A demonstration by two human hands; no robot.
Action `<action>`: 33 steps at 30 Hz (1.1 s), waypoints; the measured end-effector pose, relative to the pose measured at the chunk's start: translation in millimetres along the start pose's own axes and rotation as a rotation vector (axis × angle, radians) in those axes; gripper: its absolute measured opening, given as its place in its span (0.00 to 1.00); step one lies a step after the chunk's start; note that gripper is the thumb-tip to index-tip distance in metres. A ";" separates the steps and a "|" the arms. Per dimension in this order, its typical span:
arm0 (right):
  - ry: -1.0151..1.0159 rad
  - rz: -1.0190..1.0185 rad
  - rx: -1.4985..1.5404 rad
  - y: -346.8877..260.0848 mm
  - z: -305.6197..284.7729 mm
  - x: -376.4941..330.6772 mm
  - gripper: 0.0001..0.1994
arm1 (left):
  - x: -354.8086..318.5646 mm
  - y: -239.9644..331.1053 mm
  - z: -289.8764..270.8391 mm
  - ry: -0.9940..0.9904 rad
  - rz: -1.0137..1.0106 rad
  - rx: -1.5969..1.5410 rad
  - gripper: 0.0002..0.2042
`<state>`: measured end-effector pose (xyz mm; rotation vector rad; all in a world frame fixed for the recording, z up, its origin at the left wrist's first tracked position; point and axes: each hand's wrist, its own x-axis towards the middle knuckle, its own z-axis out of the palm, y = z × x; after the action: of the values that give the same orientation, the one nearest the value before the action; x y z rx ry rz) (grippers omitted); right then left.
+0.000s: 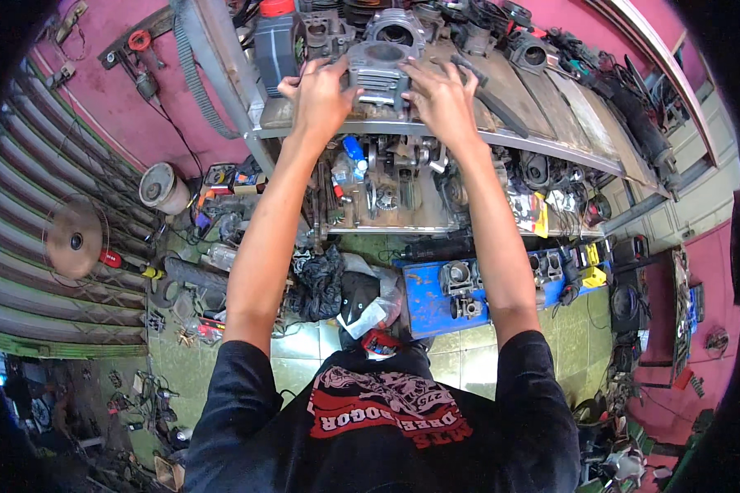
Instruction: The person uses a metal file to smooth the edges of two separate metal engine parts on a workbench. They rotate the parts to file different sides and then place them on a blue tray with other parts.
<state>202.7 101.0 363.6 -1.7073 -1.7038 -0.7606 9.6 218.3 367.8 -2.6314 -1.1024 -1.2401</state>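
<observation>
Grey cylinder [380, 72] on a steel shelf [551, 146]; pink wall [115, 90]; blue tray [426, 304] at five o'clock; black, red-printed shirt [386, 427].

**Both arms reaching up and forward**

Both bare forearms are stretching away from the black-sleeved shoulders toward twelve o'clock, nearly straight at the elbows. The left hand [319, 97] is lying at eleven o'clock, fingers curled and gripping. The right hand [444, 100] is sitting at one o'clock, fingers spread flat, pressing inward toward the left.
</observation>
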 end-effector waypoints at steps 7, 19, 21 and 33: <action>0.051 0.019 -0.089 -16.8 -1.9 -0.2 0.23 | 3.1 -14.3 1.3 0.069 0.316 -0.005 0.26; 0.150 0.039 -0.112 -20.3 10.0 5.1 0.20 | 15.5 -12.2 -9.9 -0.012 0.327 0.132 0.22; 0.140 0.031 -0.106 -20.8 10.4 7.4 0.20 | 16.4 -14.0 -13.7 -0.019 0.334 0.157 0.22; 0.193 0.228 -0.070 -36.2 14.6 -7.5 0.22 | 9.4 -25.9 -16.8 0.015 0.366 0.090 0.21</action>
<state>166.2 106.9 349.0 -1.7756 -1.3411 -0.8560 -13.3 238.0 379.1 -2.5937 -0.6169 -1.1031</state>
